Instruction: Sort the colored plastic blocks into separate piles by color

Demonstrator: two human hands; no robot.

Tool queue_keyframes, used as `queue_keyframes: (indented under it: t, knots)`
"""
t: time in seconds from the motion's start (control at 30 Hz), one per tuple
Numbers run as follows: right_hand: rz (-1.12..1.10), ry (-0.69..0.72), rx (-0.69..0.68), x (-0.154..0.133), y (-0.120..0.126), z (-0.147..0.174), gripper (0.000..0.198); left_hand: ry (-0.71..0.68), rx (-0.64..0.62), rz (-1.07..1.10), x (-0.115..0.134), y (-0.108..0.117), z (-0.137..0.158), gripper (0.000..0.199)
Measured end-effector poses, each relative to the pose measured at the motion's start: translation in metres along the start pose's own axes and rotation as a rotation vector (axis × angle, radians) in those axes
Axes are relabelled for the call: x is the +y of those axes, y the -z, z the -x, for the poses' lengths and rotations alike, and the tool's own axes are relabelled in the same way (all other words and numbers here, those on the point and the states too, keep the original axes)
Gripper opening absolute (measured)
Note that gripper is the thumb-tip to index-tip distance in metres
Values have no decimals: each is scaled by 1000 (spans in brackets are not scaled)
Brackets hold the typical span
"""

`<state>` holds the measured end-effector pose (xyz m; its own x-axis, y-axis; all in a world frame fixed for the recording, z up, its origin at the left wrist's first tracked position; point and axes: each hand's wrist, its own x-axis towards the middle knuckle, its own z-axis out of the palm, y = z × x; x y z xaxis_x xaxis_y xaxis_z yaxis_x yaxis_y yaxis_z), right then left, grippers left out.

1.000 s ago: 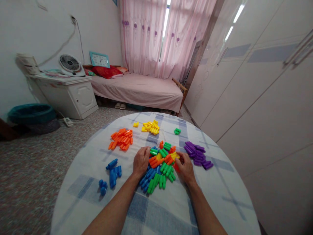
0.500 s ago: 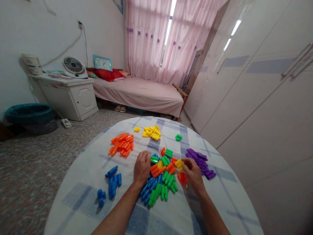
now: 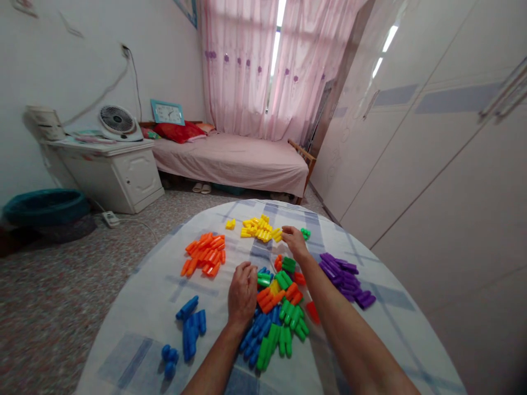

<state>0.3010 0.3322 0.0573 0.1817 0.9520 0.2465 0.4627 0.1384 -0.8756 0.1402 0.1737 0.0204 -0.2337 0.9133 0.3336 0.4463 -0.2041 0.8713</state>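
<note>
Right hand [image 3: 295, 242], fingers narrowed, has a yellow block [image 3: 276, 235] at its fingertips, beside the yellow pile [image 3: 257, 227] to its left; whether it grips cannot be told. Left hand [image 3: 244, 293], loosely curled, lies by the mixed heap [image 3: 269, 299] to its right, any hold hidden. A dipping right forearm [image 3: 329, 296] could drag the half-covered orange block [image 3: 312, 311]; stray knuckles could nudge the green cluster [image 3: 306, 234] just to their right.

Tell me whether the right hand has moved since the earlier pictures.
Yes: judged against the purple pile, the right hand has moved forward and left, from close beside that pile to the right edge of the yellow pile.
</note>
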Motion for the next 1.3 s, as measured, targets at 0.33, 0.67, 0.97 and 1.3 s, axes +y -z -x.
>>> queue_keyframes:
  t: [0.33,0.67,0.97,1.3]
  knots:
    - [78,41,-84,25,77,67,27,20,-10,-55,2,1,1,40]
    - [223,142,-186,30,93,129,33,-4,-2,-61,0,2,-1,42]
    - [317,130,-103,29,85,135,37,-1,-30,-84,-2,2,-2,43]
    - [144,53,-74,30,92,137,36,26,-24,-67,-2,2,-3,43]
